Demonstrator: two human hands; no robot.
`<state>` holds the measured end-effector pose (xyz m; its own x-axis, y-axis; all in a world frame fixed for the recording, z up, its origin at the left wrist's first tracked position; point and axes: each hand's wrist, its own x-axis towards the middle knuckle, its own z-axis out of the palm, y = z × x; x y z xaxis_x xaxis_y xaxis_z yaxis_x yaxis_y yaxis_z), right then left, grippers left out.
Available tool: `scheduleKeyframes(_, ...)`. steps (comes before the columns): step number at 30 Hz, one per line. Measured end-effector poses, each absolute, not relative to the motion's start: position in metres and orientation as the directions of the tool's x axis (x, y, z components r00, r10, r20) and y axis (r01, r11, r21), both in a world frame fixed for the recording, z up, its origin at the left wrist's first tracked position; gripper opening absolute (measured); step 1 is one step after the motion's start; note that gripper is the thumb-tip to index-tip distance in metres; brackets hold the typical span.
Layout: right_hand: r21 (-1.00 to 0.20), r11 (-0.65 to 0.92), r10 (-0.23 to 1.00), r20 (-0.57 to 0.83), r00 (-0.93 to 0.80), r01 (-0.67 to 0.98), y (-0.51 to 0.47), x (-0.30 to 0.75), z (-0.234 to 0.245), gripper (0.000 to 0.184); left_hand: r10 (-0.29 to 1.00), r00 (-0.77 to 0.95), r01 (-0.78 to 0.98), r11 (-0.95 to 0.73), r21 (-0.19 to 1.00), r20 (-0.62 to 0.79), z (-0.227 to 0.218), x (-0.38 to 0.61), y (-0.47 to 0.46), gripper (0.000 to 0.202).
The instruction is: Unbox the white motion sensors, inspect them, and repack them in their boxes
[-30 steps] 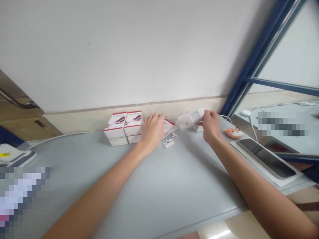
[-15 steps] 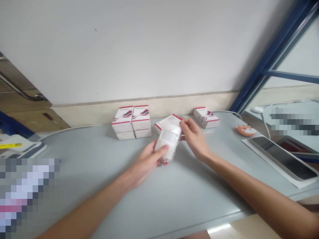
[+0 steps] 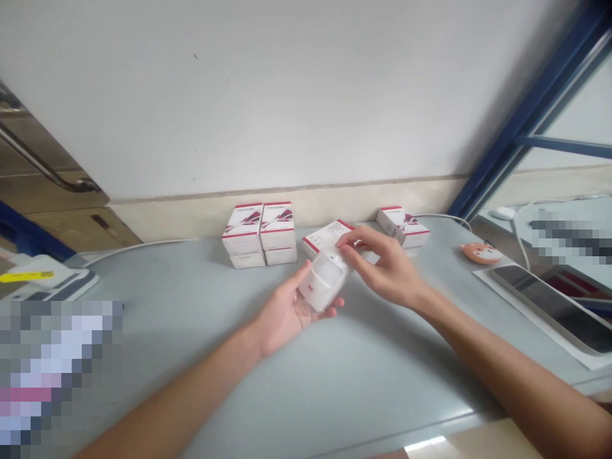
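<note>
A white motion sensor [image 3: 321,287] with a pale window and a small red mark is held tilted above the table in the head view. Thin clear plastic seems to cover it, a plastic bag [image 3: 345,261]. My left hand [image 3: 283,313] cradles the sensor from below, thumb along its left side and fingertips showing past its lower right edge. At its upper end, my right hand [image 3: 389,268] has thumb and index finger pinched together on the bag. Just behind lies a white and red flat box [image 3: 319,238], partly hidden by the sensor and my right hand.
Several white and red boxes [image 3: 261,234] stand stacked by the wall, and another box [image 3: 404,226] lies to the right. An orange animal-face object [image 3: 480,253] and a phone [image 3: 549,306] on a white box are at the right. A white device [image 3: 52,284] sits left.
The sensor has turned, its upper end leaning further right. My left thumb has slid off its front to the side, and my right hand has moved over its upper end. The view has shifted slightly.
</note>
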<state>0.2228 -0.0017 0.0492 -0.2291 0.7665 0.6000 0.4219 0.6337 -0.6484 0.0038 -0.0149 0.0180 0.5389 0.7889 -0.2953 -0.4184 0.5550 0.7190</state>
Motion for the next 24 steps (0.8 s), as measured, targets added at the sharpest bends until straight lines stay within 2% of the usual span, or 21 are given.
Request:
scheduleKeyframes(3, -0.501, 0.723, 0.665, 0.691, -0.283, 0.476, -0.0050, 0.2222, 0.0508, 0.008, 0.779, 0.559, -0.433, 0.567, 0.701, -0.285, 0.0166, 0.0042, -0.0141, 0.042)
scheduleKeyframes(7, -0.395, 0.772, 0.557, 0.798, -0.231, 0.499, -0.0093, 0.2201, 0.0523, 0.014, 0.761, 0.594, -0.410, 0.564, 0.716, -0.260, 0.0157, 0.0035, -0.0130, 0.041)
scheduleKeyframes(13, -0.008, 0.809, 0.250, 0.910, -0.331, 0.588, -0.0077, 0.2241, 0.0473, 0.037, 0.748, 0.610, -0.410, 0.580, 0.704, -0.261, 0.0205, 0.0030, -0.0130, 0.034)
scheduleKeyframes(15, 0.024, 0.796, 0.200, 0.933, -0.300, 0.605, -0.0059, 0.2258, 0.0461, 0.041, 0.752, 0.600, -0.418, 0.585, 0.695, -0.272, 0.0212, 0.0036, -0.0134, 0.032)
scheduleKeyframes(19, 0.007, 0.761, 0.175, 0.961, -0.216, 0.648, -0.0036, 0.2276, 0.0467, 0.040, 0.762, 0.587, -0.431, 0.580, 0.692, -0.273, 0.0212, 0.0055, -0.0140, 0.029)
scheduleKeyframes(24, 0.031, 0.763, 0.168, 0.955, -0.245, 0.645, -0.0057, 0.2289, 0.0489, 0.041, 0.755, 0.597, -0.433, 0.588, 0.683, -0.271, 0.0224, 0.0057, -0.0146, 0.028)
